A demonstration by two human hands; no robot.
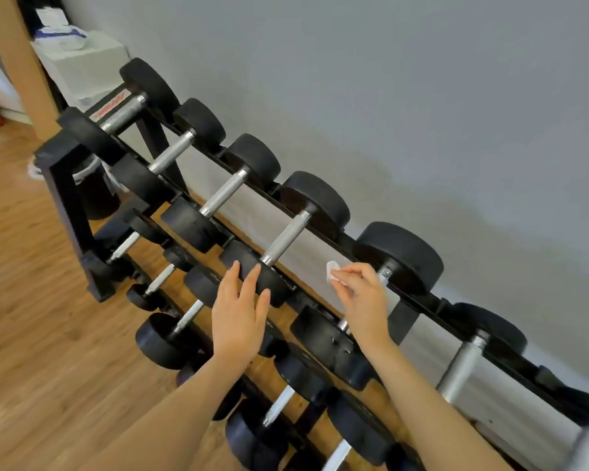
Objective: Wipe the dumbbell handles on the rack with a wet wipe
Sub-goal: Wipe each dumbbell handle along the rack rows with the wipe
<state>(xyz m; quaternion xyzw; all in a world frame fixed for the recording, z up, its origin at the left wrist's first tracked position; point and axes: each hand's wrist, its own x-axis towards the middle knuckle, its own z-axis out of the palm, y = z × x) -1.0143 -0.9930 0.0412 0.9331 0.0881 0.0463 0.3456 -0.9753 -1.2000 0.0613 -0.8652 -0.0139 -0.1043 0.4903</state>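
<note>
- Grey wall (pixel 422 96) behind, wood floor (pixel 21 266) below; against the wall we log a black rack (pixel 65 185) in tiers, running from upper left to lower right.
- Top tier: dumbbells (pixel 315 198) with black round heads and bare metal handles (pixel 286 237), each lying across the rails, handle bridging front to back.
- Lower tiers: smaller dumbbells, paler handles, partly hidden by our arms.
- Left hand (pixel 238 314): fingers straight and spread, tips touching the near head of one top-tier dumbbell; it grips nothing.
- Right hand (pixel 363 294): thumb and forefinger pinch a small white wipe (pixel 333 269), held between two top-tier dumbbells; the hand covers the handle of the one to its right.
- Far left, on a white block: a wipe pack (pixel 62 37), well apart from us.
- Handling, as we judge it: wipe is light, limp and damp, best pinched by a fold and wrapped round the handle. Dumbbells are heavy and stiff and should stay seated in the rack. Handles look knurled, so the wipe may drag or snag. Steady a head with the flat left hand if it rolls.
</note>
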